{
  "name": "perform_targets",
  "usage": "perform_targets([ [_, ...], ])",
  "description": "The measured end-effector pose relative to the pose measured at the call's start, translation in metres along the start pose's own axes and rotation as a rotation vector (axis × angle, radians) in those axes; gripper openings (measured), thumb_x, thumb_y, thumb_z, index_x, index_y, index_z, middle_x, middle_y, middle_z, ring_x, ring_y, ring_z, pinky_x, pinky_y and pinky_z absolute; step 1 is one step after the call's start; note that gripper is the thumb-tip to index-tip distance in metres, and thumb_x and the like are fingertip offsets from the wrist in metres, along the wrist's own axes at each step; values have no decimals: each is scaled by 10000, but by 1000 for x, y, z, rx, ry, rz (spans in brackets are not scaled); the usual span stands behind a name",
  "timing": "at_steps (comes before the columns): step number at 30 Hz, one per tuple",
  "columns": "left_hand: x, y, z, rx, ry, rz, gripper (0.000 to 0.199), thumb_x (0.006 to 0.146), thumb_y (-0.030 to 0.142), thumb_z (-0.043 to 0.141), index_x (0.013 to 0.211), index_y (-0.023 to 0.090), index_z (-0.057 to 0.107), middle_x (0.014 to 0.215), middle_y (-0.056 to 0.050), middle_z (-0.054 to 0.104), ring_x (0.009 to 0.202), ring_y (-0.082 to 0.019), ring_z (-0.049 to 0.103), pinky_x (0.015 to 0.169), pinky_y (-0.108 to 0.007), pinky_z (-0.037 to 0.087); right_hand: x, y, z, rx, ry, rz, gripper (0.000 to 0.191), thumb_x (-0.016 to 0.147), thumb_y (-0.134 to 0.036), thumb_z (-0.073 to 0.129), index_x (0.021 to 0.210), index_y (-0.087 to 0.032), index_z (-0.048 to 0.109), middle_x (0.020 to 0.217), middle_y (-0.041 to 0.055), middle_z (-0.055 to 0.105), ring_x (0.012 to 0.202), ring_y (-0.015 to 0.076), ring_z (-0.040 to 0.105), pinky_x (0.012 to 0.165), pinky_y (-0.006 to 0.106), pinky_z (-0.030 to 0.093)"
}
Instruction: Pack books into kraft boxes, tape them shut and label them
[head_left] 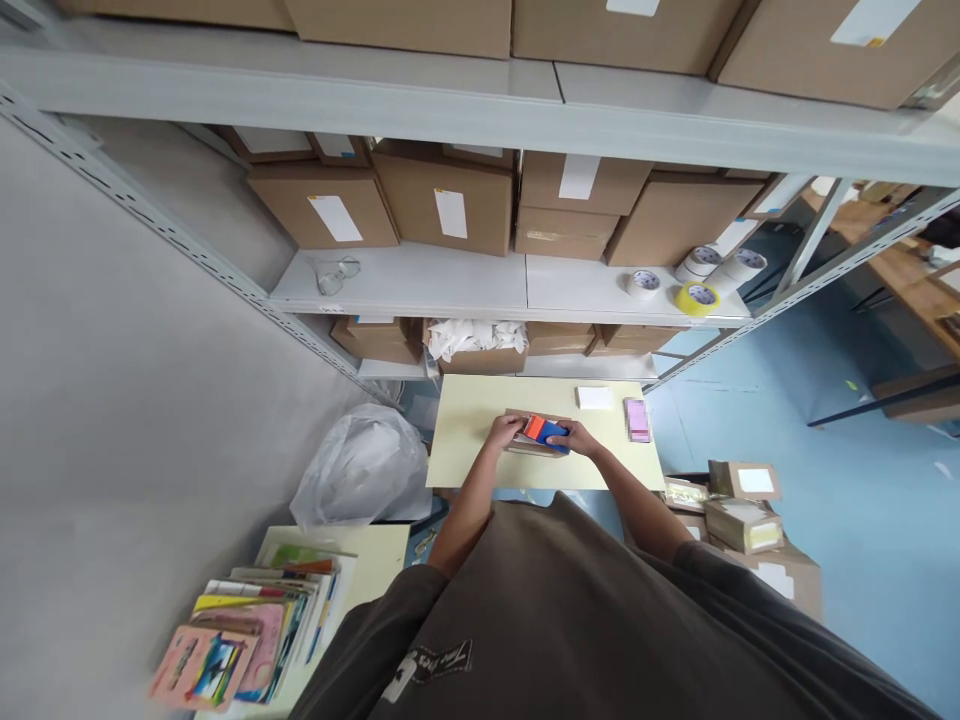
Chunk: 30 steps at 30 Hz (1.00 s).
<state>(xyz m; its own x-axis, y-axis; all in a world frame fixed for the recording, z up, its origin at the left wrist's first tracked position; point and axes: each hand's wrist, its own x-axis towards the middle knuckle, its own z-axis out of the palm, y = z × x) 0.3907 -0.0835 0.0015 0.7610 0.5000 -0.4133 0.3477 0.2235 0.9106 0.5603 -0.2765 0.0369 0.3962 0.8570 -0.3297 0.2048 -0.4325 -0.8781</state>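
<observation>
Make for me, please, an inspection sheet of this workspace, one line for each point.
Surface: pale yellow table, flat.
Job's things: blue-and-orange item above brown cardboard; white stack and pink-purple pack to the right.
Clutter: plastic bag and pile of books at left; boxes low at right.
Hands: right hand holds the blue-and-orange item; left hand is at its orange end, grip unclear.
Cables: nothing seen.
Surroundings: shelf ahead, with cartons and tape rolls.
</observation>
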Motion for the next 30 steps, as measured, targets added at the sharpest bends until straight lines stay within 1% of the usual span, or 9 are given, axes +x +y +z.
perform_targets([
  [2, -1, 3, 2, 37, 68, 53, 373, 816, 529, 736, 766, 161, 761, 706, -43, 705, 693, -175, 633, 662, -282, 493, 1, -3, -2, -57, 8, -19, 548, 679, -725, 812, 735, -204, 652, 697, -30, 581, 694, 165, 546, 649, 278, 463],
  [5, -4, 6, 3, 70, 146, 114, 323, 827, 480, 693, 707, 182, 722, 683, -27, 672, 691, -170, 611, 672, -278, 483, 2, -5, -3, -140, 47, -44, 528, 717, -725, 774, 715, -217, 632, 697, -21, 575, 704, 175, 536, 639, 275, 439],
  [10, -5, 6, 6, 61, 177, 143, 285, 825, 435, 676, 695, 183, 709, 677, -27, 664, 673, -169, 592, 664, -281, 464, 3, 1, -2, -169, 86, -37, 535, 713, -740, 753, 695, -227, 602, 674, -19, 563, 696, 179, 526, 622, 272, 416],
  [13, -3, 5, 8, 63, 205, 147, 277, 812, 410, 660, 647, 188, 675, 631, -6, 620, 639, -155, 557, 636, -271, 426, 4, 2, -3, -147, 74, -30, 536, 719, -744, 743, 713, -226, 602, 682, -18, 574, 704, 182, 534, 633, 274, 425],
  [17, 0, 5, 8, 62, 232, 137, 267, 796, 382, 645, 605, 196, 639, 590, 16, 574, 603, -141, 523, 606, -263, 386, 7, -3, -5, -134, 52, -24, 545, 709, -753, 750, 735, -225, 615, 694, -17, 586, 713, 183, 542, 655, 280, 438],
  [21, 0, 3, 5, 74, 243, 137, 248, 799, 371, 633, 623, 198, 660, 603, 13, 591, 614, -146, 540, 614, -262, 396, 10, -8, -3, -194, 65, -10, 573, 700, -787, 738, 708, -232, 597, 667, -17, 571, 692, 182, 533, 631, 278, 419],
  [26, 1, -1, -2, 77, 230, 122, 253, 819, 387, 634, 668, 196, 702, 659, -12, 666, 667, -166, 606, 673, -271, 456, 12, -12, -4, -254, 53, 11, 592, 695, -808, 738, 699, -235, 592, 680, -8, 606, 701, 194, 568, 631, 280, 435],
  [30, 0, -3, -2, 131, 250, 128, 251, 833, 376, 650, 685, 192, 736, 687, -28, 715, 695, -179, 647, 698, -280, 484, 10, -17, -5, -254, 39, 42, 599, 701, -815, 737, 722, -229, 618, 696, 1, 636, 705, 197, 593, 627, 278, 452],
])
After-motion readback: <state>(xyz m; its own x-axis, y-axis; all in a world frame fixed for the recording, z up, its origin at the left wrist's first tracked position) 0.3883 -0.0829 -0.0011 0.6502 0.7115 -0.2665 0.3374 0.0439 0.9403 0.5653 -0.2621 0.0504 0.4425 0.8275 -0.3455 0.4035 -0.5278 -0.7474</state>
